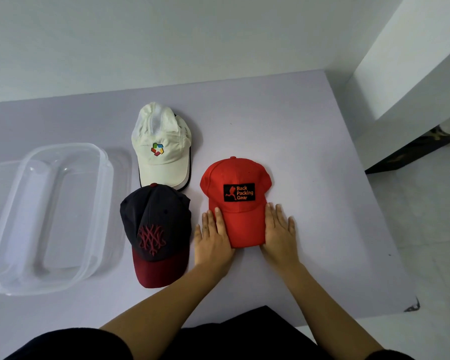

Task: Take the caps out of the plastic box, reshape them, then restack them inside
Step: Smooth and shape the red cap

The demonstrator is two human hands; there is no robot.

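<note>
A red cap [238, 178] with a black "Back Packing Gear" patch lies on the lilac table, its brim pointing toward me. My left hand [213, 237] presses flat against the brim's left edge, and my right hand [279, 235] presses against its right edge, so the brim is held between them. To its left lies a navy cap [153, 216] with a maroon brim and red embroidery. Behind that one sits a white cap [161, 141] with a coloured logo. The clear plastic box [99, 203] stands at the far left with nothing in it.
The table [322, 152] meets a white wall at the back. Its right edge drops to a light tiled floor [426, 216], where a dark object [411, 152] lies beside a white pillar. My dark clothing fills the bottom of the view.
</note>
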